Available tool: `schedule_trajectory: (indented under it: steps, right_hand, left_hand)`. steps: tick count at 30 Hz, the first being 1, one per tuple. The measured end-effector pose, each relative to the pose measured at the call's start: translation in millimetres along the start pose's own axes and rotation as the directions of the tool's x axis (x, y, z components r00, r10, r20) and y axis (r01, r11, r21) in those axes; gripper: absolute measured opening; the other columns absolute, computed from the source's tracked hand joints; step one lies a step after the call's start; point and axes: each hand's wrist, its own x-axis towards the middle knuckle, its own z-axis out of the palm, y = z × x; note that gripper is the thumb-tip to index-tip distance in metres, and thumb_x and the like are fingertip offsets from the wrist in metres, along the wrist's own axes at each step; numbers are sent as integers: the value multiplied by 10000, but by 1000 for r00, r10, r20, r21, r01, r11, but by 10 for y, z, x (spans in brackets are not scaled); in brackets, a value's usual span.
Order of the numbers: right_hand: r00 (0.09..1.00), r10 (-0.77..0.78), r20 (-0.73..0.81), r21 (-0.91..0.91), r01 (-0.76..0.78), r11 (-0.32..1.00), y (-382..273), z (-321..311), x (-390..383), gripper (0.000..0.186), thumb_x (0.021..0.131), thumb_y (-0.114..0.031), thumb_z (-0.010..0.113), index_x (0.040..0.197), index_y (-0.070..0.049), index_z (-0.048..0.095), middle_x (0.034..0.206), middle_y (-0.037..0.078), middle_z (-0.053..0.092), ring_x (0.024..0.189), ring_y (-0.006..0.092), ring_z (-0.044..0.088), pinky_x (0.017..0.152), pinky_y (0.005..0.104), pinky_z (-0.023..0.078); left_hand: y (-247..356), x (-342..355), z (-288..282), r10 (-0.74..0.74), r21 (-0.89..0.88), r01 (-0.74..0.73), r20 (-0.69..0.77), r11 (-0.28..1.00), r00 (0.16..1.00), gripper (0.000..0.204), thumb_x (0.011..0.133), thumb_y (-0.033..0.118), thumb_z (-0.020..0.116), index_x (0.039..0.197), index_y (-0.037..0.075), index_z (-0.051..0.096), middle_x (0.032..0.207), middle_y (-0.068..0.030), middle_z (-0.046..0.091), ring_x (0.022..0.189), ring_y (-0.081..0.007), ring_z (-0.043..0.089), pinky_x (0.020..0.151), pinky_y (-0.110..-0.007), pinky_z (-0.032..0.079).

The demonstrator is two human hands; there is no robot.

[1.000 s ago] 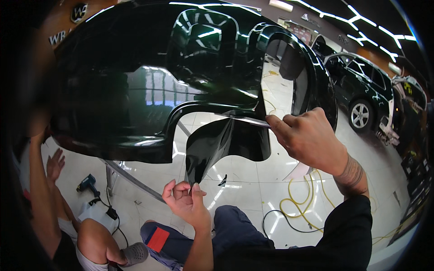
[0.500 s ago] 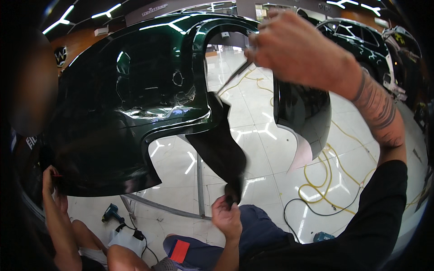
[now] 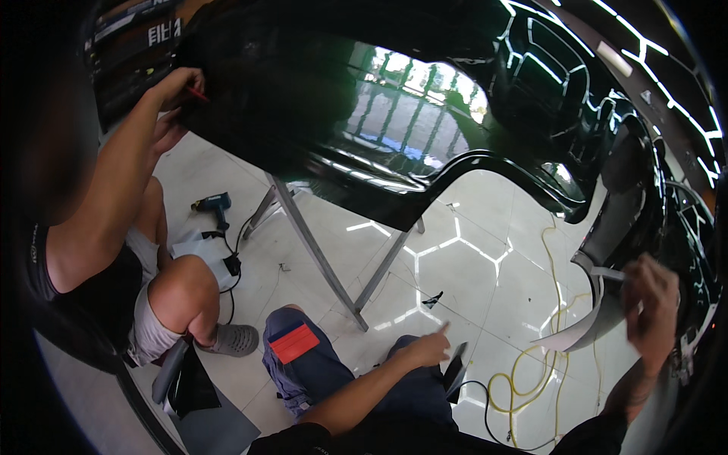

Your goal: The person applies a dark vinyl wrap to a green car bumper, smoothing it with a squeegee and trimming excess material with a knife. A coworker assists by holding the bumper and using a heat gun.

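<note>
My left hand [image 3: 427,350] hangs over my knee with the index finger stretched out. No object shows in it. A dark strip [image 3: 455,368] is beside that knee, below the hand. My right hand [image 3: 652,315], smeared by motion, is at the far right near the bumper's end. Its fingers are closed around a slim knife [image 3: 609,274] whose light tip points left. A glossy dark green car bumper [image 3: 296,114] spans the upper view. A small black film scrap [image 3: 433,299] shows against the floor.
A co-worker's hand [image 3: 178,89] holds something red at the bumper's left end. A metal stand [image 3: 311,243] supports the bumper. A heat gun [image 3: 214,205] stands at the left. A red card [image 3: 294,343] lies on my thigh. Yellow hose [image 3: 497,387] coils on the floor.
My view has turned left and down. The black film strip stretched between my hands is off the bumper's edge and out of my left hand. My right hand has lowered.
</note>
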Motion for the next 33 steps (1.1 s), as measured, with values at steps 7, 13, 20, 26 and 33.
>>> schedule_trajectory:
  steps: [7, 13, 20, 26, 33]
  right_hand:
    - [964, 149, 219, 746, -264, 611, -716, 1020, -517, 672, 680, -547, 768, 512, -61, 335, 480, 57, 337, 407, 236, 361, 431, 357, 268]
    - [976, 94, 196, 921, -216, 324, -1974, 1694, -477, 417, 733, 56, 548, 1145, -2, 586, 843, 158, 564, 688, 331, 602, 569, 406, 493]
    - [896, -161, 415, 414, -343, -843, -2112, 1911, -550, 257, 815, -37, 688, 1068, -2, 656, 943, 101, 528, 753, 201, 537, 673, 320, 472]
    - [975, -101, 197, -20, -99, -995, -2039, 1836, -664, 272, 818, -231, 742, 941, -22, 619, 898, 97, 483, 733, 186, 508, 645, 330, 429]
    - [593, -151, -791, -19, -270, -963, -1441, 1001, -44, 184, 860, -184, 687, 838, -4, 655, 781, 146, 589, 701, 254, 577, 575, 361, 450]
  left_hand:
    - [569, -683, -640, 90, -511, -106, -56, 853, 994, 409, 866, 166, 668, 1229, -2, 585, 1082, -150, 661, 886, -204, 666, 785, -304, 516]
    - [804, -977, -525, -219, -774, -487, -599, 406, 770, 198, 979, 163, 558, 1089, -2, 561, 830, -94, 638, 675, -139, 624, 602, -269, 522]
    - [608, -1210, -588, -446, -768, -640, -571, -5, 689, 201, 976, 223, 562, 885, 44, 556, 665, -97, 617, 504, -190, 572, 456, -289, 452]
    - [995, -1615, -645, 47, -905, -279, -279, 321, 959, 256, 970, 272, 560, 860, 42, 590, 758, -119, 648, 604, -206, 628, 515, -285, 456]
    - [1772, -1819, -1105, 327, -461, -744, -693, 484, 642, 417, 974, 382, 457, 744, 107, 669, 718, -67, 599, 749, -245, 557, 760, -372, 436]
